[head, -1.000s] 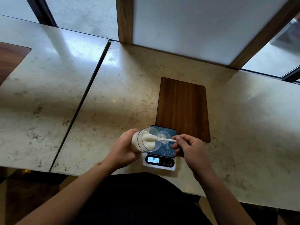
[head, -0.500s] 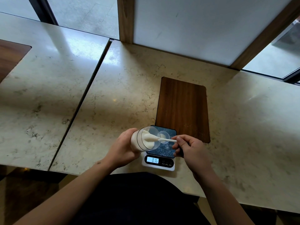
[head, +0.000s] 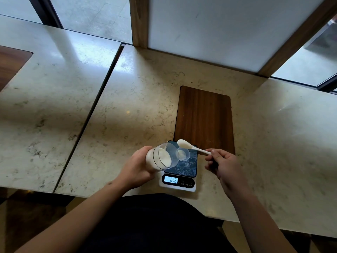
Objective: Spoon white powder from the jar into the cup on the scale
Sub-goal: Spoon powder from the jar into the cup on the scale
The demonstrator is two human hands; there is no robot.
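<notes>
Out of the tilted clear glass jar [head: 162,157] came the white plastic spoon [head: 189,146], pinched by the right hand [head: 221,161], left hand [head: 138,166] gripping the jar; a jolt might spill powder beside the small clear cup [head: 182,154] on the scale [head: 179,181].

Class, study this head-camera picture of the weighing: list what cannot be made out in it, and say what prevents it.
- Head view: the cup is seen partly through the tilted jar, so its fill level is unclear.
- The small labels beside the display on the scale are too tiny to read.
- The spoon handle's end is hidden in the right hand.
- The jar's base is covered by the left hand.
</notes>
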